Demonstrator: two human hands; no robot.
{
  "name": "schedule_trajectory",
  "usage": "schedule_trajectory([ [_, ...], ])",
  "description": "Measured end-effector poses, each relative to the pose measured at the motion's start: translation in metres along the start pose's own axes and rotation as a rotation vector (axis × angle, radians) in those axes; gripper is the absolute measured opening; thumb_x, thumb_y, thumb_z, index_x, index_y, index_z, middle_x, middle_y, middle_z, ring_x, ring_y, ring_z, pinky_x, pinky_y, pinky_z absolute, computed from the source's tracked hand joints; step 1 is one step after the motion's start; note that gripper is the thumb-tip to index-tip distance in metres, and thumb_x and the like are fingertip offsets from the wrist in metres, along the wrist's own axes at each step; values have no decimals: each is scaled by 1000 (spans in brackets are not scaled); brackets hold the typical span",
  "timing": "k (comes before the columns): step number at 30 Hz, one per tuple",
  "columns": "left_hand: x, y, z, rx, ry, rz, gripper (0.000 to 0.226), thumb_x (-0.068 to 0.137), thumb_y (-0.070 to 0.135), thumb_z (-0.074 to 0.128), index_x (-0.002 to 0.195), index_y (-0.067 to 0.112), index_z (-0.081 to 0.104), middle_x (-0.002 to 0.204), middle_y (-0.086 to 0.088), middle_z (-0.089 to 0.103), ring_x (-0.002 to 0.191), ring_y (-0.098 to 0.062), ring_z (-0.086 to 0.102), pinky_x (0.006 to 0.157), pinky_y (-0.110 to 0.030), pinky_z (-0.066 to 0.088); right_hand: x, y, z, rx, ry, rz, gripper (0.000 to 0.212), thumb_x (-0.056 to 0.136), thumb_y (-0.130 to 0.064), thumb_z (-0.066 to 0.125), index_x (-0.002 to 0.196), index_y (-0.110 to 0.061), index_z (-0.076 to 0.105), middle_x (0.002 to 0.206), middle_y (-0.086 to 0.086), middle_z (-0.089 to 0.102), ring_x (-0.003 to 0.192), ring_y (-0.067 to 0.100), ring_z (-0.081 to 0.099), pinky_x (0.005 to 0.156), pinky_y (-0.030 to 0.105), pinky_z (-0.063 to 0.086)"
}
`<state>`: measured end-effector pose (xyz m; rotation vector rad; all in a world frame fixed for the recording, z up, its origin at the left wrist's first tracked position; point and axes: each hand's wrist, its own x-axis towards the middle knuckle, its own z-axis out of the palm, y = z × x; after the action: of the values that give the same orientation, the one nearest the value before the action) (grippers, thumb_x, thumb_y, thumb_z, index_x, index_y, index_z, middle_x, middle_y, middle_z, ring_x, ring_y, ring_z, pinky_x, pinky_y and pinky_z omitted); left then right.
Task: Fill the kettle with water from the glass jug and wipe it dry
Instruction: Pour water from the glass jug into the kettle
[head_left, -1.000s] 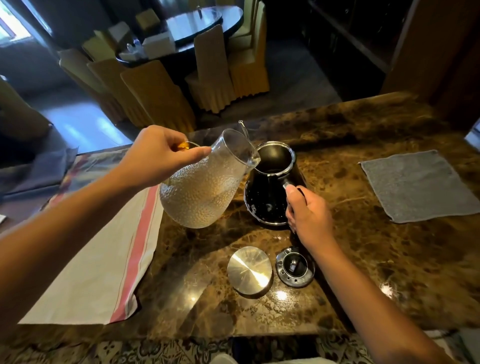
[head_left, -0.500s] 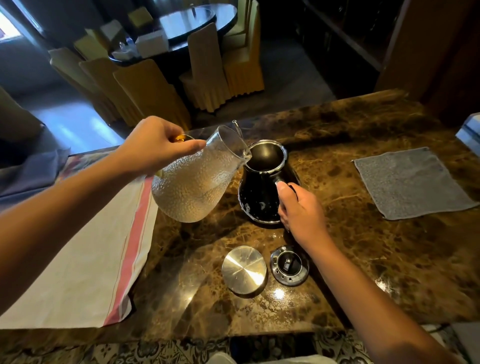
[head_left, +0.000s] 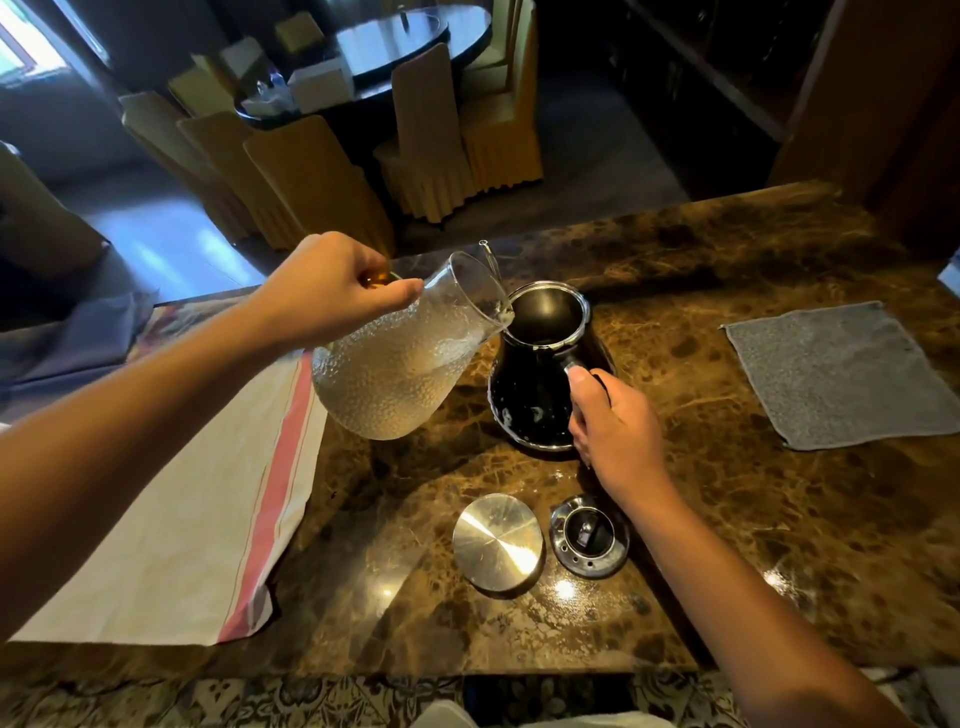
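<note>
Brown marble, veined and glossy, makes up the table (head_left: 779, 519) in front of us, and nearest its front edge we see two round pieces lying just beside each other: a brushed metal lid (head_left: 497, 542) on the left and a dark, chrome-rimmed lid (head_left: 589, 536) on the right. To the left, a white cloth with a pink stripe (head_left: 208, 493) lies flat and hangs toward the near edge. Past the lids, the right hand (head_left: 615, 436) is wrapped around the handle of the black kettle (head_left: 530, 395), thumb pressed on top of the handle; the kettle stands upright on the table, its open mouth ringed in chrome. Just left of it, the left hand (head_left: 332, 296) grips the handle of the glass jug (head_left: 400, 369), fingers curled tight around it. We see the jug held off the table and tipped to the right, its spout meeting the kettle's rim, with water pooled in its textured belly. So the kettle sits between our two hands, right hand on it, left hand reaching it only through the jug. Well off to the right, a grey cloth (head_left: 841, 374) lies spread flat. Beyond the table, chairs in yellow covers (head_left: 311, 176) stand around a dark round dining table (head_left: 415, 36).
</note>
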<state>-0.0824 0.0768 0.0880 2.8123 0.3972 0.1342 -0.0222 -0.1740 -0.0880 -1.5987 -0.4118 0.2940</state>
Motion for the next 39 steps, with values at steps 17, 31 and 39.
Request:
schedule_trajectory([
  [17,31,5,-14,123,-123,36,52,95,46,60,66,3,63,55,-8,49,52,-23,44,51,-31,36,-2,-5,1,-9,22,12,47,96,-52,49,64,-18,45,53,-1,44,49,17,40,52,34,33],
  [31,41,14,-19,200,-158,19,59,94,52,58,76,-4,66,59,-9,50,52,-23,43,53,-34,37,-2,-7,4,-26,60,18,47,93,-57,48,61,-22,47,53,0,45,51,22,42,56,39,35],
  [39,42,22,-23,259,-163,28,57,94,52,58,75,-1,64,61,-9,52,52,-23,44,52,-31,37,-2,-7,4,-19,64,18,53,90,-58,50,64,-12,46,52,1,44,49,20,41,51,32,33],
])
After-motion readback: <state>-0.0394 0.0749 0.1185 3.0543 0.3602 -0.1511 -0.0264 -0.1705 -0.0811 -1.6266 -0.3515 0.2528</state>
